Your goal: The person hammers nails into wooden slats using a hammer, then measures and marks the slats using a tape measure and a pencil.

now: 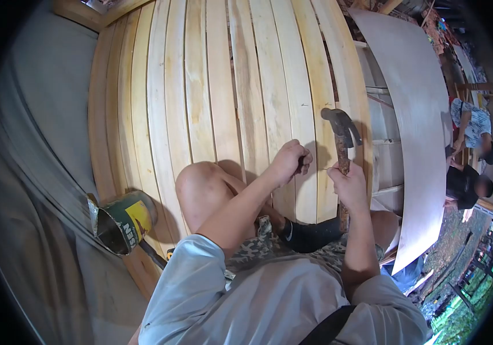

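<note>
My right hand (350, 183) is wrapped round the handle of a claw hammer (343, 133), whose dark metal head is raised above the boards. A thin nail-like sliver juts out by the right thumb. My left hand (291, 161) is closed with curled fingers, just left of the hammer. Something dark shows at its fingertips, too small to make out. Under both hands lie pale wooden planks (252, 86), side by side with narrow gaps. Small marks or nails show on the planks near the hammer head.
An open tin can (147, 213) lies tilted on the planks at the left, beside a grey cloth sheet (45, 132). My bent knee (200, 181) rests on the boards. To the right stand a light panel (413, 115) and framing bars. Two people (472, 129) are farther right.
</note>
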`<state>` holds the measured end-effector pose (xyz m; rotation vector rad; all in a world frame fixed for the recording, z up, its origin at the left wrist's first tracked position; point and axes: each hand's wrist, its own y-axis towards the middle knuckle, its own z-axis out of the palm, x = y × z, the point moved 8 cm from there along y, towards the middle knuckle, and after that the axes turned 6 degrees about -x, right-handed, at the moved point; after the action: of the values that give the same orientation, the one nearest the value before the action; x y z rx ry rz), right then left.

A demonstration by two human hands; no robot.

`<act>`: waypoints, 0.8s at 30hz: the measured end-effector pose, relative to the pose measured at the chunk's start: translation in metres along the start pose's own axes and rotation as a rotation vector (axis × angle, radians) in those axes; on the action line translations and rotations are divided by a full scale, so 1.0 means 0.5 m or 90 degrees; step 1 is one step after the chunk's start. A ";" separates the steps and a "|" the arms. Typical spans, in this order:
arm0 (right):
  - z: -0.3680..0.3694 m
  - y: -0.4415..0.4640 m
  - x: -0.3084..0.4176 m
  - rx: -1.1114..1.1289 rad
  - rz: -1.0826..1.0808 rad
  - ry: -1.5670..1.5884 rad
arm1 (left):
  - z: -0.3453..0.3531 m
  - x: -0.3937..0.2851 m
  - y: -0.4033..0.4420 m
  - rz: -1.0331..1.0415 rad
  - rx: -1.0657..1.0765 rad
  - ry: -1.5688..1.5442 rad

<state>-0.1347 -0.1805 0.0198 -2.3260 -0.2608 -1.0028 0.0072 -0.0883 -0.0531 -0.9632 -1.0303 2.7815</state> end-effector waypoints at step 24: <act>-0.002 -0.134 -0.083 0.019 0.011 0.092 | 0.131 0.034 -0.140 0.475 0.190 0.838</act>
<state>-0.1905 -0.1250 0.0198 -2.2129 -0.1962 -1.1438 -0.0559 -0.0680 0.0183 -2.8059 -0.0185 1.6405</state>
